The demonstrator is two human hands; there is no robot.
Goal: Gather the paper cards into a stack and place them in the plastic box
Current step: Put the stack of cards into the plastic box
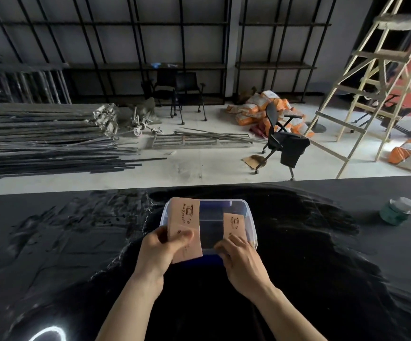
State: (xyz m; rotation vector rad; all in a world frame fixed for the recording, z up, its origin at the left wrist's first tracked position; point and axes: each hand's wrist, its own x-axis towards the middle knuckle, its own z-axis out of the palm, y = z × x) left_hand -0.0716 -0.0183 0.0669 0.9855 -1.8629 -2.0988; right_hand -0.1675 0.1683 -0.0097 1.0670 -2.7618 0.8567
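A clear plastic box (250,217) with a blue base stands on the black table in front of me. My left hand (161,249) grips a stack of pinkish-brown printed paper cards (184,217), held over the box's left rim. My right hand (240,257) pinches the near end of a single paper card (234,223), which stands tilted inside the box at its right side. The box floor between the two cards looks bare and dark.
The black table (76,242) is covered with wrinkled glossy film. A small green jar with a clear lid (397,211) stands at the far right of the table. Beyond the table edge lie metal rods, office chairs, sacks and a wooden ladder.
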